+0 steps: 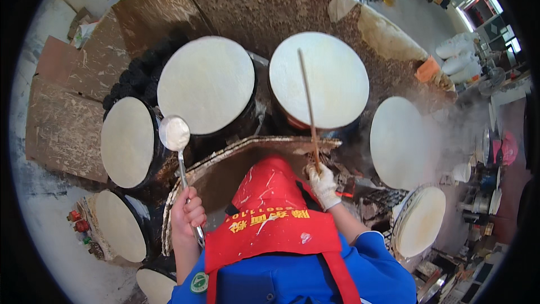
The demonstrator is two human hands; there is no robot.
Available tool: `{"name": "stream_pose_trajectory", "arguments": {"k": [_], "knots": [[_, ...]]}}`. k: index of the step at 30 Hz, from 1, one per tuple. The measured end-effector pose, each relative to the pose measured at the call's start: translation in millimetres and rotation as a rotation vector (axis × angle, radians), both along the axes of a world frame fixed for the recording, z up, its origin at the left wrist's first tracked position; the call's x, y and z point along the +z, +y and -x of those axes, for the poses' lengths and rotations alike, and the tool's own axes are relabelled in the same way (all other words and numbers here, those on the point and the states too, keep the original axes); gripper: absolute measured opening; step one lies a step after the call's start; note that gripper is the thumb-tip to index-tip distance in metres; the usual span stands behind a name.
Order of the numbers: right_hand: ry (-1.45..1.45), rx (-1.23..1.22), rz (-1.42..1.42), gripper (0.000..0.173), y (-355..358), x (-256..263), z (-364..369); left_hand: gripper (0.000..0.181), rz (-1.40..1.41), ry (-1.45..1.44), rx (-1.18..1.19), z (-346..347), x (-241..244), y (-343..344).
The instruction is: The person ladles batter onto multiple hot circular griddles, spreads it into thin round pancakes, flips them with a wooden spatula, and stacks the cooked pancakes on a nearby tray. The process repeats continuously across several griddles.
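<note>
My bare left hand (189, 209) grips the handle of a metal ladle (181, 164). White batter (177, 133) lies in its bowl, above the gap between two griddles on the left. My right hand (322, 185), in a whitish work glove, holds a thin wooden stick (307, 93); its far end reaches over the upper right griddle (337, 76). Several round griddles with smooth, pale tops curve around me, including the large upper left one (206, 84) and the left one (127, 142). Steam (434, 135) drifts by the right griddle (394, 143).
A stack of pale round sheets (422, 221) stands to my right. Black honeycomb coal briquettes (135, 76) are piled behind the left griddles. Splattered boards (261, 4) form a barrier at the back. A curved, crusted edge (253, 140) runs between me and the griddles.
</note>
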State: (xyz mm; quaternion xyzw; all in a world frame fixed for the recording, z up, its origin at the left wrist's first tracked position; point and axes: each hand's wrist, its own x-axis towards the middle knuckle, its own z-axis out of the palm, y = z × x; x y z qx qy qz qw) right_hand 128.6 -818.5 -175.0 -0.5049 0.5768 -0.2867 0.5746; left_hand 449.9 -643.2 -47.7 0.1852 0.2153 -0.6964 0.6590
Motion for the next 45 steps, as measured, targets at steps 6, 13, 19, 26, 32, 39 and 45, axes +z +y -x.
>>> {"name": "stream_pose_trajectory", "arguments": {"k": [6,13,19,26,32,39,45], "knots": [[0.275,-0.088,-0.010,0.016,14.6,48.4,52.3,0.028,-0.024,-0.023,0.003,-4.1,13.6,-7.6],[0.266,0.045,0.145,0.027,32.4,70.0,78.5,0.028,-0.062,-0.004,-0.022,-5.9,9.6,-12.9],[0.262,0.747,0.114,0.039,-33.8,138.9,-13.6,0.026,-0.008,0.107,-0.137,9.6,1.7,-40.8],[0.352,1.392,-0.058,0.031,-53.8,195.3,-77.1,0.031,-0.116,0.007,-0.271,46.8,-16.8,-61.0],[0.105,0.923,-0.098,0.042,-49.8,165.3,-23.7,0.019,-0.258,-0.217,-0.277,49.2,-5.1,-63.7],[0.496,0.249,-0.838,0.065,43.7,75.8,148.8,0.019,-0.218,-0.076,-0.159,27.4,0.5,-61.9],[0.202,-0.369,-0.863,0.046,137.5,11.9,158.0,0.024,-0.184,-0.017,-0.094,26.4,3.9,-60.4]]}}
